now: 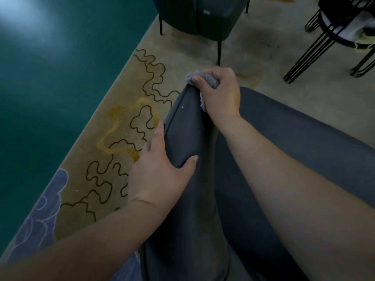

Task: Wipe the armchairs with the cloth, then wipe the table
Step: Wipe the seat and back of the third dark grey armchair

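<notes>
A dark grey armchair (284,151) fills the lower right of the head view, its armrest running from the bottom centre up to the middle. My right hand (220,94) grips a bunched grey-lilac cloth (191,77) and presses it on the far tip of that armrest. My left hand (162,169) holds the armrest's outer side lower down, thumb on top and fingers wrapped over the edge. A second armchair (194,15), dark green with thin black legs, stands at the top centre.
A beige carpet (125,122) with black squiggles and yellow patches lies under the chairs, beside a teal floor (50,88) on the left. A black wire-legged table (334,31) with pale items on it stands at the top right.
</notes>
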The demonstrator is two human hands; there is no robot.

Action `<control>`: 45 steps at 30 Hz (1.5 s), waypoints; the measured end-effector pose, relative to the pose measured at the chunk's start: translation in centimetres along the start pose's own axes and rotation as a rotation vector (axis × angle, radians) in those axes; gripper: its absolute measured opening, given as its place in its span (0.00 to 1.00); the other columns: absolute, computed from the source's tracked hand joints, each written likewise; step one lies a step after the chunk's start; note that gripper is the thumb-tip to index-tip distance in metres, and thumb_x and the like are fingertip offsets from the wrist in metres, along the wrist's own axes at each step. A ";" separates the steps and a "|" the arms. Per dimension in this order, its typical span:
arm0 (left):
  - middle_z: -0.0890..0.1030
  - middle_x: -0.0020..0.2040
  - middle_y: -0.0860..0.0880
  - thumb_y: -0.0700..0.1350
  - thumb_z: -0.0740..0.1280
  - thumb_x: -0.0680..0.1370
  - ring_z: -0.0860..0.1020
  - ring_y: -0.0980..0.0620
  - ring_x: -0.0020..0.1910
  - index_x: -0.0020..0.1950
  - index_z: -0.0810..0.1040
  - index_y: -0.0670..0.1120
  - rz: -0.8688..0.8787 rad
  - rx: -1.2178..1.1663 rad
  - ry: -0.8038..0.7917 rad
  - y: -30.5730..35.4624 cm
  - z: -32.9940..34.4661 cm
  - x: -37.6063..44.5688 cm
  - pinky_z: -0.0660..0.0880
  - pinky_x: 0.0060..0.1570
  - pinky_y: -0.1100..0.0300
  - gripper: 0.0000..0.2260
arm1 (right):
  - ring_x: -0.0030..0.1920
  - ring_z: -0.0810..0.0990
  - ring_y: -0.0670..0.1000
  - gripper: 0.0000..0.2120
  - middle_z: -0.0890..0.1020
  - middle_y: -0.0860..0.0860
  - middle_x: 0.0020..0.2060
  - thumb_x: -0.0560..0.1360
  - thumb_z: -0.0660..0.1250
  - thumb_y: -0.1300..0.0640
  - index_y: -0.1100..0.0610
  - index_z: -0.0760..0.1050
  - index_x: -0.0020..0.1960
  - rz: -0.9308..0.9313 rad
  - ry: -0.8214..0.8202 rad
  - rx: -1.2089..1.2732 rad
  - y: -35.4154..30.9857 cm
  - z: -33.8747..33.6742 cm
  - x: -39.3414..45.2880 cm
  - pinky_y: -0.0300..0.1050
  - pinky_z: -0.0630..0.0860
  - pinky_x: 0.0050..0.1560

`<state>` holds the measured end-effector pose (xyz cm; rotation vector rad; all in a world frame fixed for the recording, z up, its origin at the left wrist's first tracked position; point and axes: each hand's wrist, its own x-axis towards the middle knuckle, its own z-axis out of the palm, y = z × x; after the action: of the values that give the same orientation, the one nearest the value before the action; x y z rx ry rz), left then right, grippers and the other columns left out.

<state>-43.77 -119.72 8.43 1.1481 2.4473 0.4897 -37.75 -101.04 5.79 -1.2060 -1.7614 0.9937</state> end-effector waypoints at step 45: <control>0.66 0.73 0.51 0.68 0.65 0.66 0.69 0.46 0.68 0.76 0.51 0.59 -0.005 -0.005 -0.009 -0.1 0.1 0.3 0.69 0.63 0.48 0.43 | 0.43 0.74 0.34 0.04 0.77 0.58 0.50 0.76 0.67 0.57 0.57 0.77 0.50 0.464 0.256 0.247 4.5 0.1 -5.6 0.26 0.70 0.47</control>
<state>-43.98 -119.49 8.27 1.1395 2.4392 0.4884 -34.74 -105.29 0.76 -1.5359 -1.1451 1.2148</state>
